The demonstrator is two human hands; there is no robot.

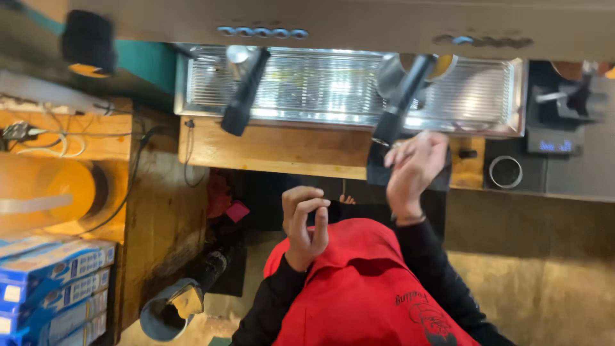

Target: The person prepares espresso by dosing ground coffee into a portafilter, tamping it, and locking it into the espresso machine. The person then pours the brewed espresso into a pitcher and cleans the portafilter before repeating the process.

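Observation:
I look down at my red apron (359, 288) and black sleeves. My left hand (306, 224) is raised in front of my chest with its fingers loosely curled and nothing in it. My right hand (415, 172) is higher, at the edge of the wooden counter (275, 148), and grips a black cloth (377, 168) just below the right portafilter handle (400, 102) of the espresso machine. A second black portafilter handle (243, 96) sticks out to the left, over the steel drip tray (320, 86).
A small scale with a lit display (555, 142) and a metal ring (505, 172) sit at the right. Stacked blue boxes (54, 288) and an orange container (45, 192) stand on a wooden shelf at left. On the floor is a grey bin (163, 314).

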